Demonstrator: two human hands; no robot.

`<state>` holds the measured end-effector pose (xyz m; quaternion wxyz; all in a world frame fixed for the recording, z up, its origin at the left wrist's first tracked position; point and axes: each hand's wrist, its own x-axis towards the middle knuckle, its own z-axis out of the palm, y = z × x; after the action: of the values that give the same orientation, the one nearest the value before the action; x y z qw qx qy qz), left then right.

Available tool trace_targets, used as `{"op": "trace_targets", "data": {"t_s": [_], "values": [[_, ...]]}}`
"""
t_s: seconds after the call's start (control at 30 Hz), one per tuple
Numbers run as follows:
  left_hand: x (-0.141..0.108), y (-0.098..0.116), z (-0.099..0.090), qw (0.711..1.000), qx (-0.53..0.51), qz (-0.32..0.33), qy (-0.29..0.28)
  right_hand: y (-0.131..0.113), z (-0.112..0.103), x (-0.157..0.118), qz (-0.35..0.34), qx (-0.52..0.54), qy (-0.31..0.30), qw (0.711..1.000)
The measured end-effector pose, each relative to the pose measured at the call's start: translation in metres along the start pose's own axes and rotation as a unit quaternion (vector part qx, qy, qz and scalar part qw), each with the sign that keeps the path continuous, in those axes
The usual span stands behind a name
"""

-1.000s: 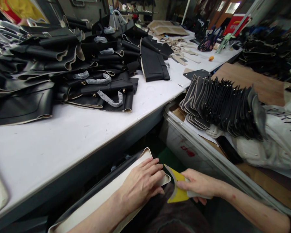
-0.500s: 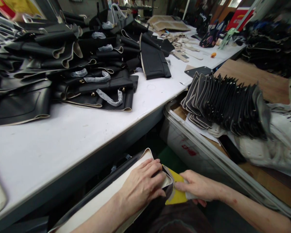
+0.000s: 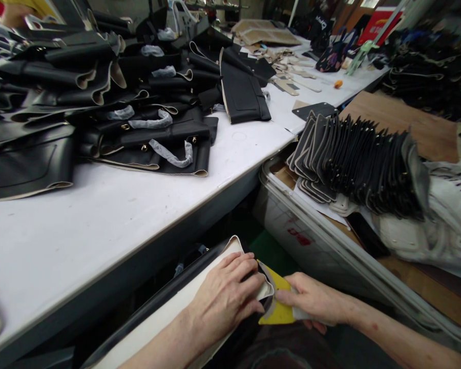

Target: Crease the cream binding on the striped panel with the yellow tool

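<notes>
A black leather-like piece with a cream lining (image 3: pixel 169 312) lies across the lower middle, below the table's edge. My left hand (image 3: pixel 230 292) rests over its near end with the fingers curled round the cream edge. Beside that edge, my right hand (image 3: pixel 315 297) pinches a yellow piece (image 3: pixel 279 300) between thumb and fingers. The yellow piece has a curved greyish border on its left side, which meets the end of the lined piece. Something whitish shows under my right hand; its shape is partly hidden.
Black bag pieces (image 3: pixel 153 133) with wrapped handles cover much of the white table (image 3: pixel 146 205). To the right, a clear-walled bin (image 3: pixel 284 220) stands below a row of dark flaps (image 3: pixel 361 159) and a phone-like black object (image 3: pixel 367 233). Another person's arm (image 3: pixel 15 14) shows at the upper left.
The view has shifted slightly, so the table items sit a little further left. The yellow piece has tilted slightly, its lower corner moving left. Both hands keep nearly the same place.
</notes>
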<state>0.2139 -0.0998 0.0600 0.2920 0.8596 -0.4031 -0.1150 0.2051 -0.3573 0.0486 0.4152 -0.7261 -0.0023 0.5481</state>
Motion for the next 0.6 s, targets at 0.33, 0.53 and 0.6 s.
{"op": "trace_targets", "data": {"t_s": [0.33, 0.53, 0.6], "values": [[0.003, 0.001, -0.005, 1.0, -0.023, -0.01, 0.001, 0.004, 0.012, 0.004, 0.007, 0.037, 0.03, 0.999], [0.003, 0.002, -0.005, 0.999, -0.032, -0.016, 0.006, 0.002, 0.019, 0.003, 0.014, 0.051, 0.051, 0.997], [0.003, 0.003, -0.005, 0.999, -0.037, -0.015, 0.015, 0.001, 0.022, 0.002, 0.028, 0.058, 0.06, 0.996]]}}
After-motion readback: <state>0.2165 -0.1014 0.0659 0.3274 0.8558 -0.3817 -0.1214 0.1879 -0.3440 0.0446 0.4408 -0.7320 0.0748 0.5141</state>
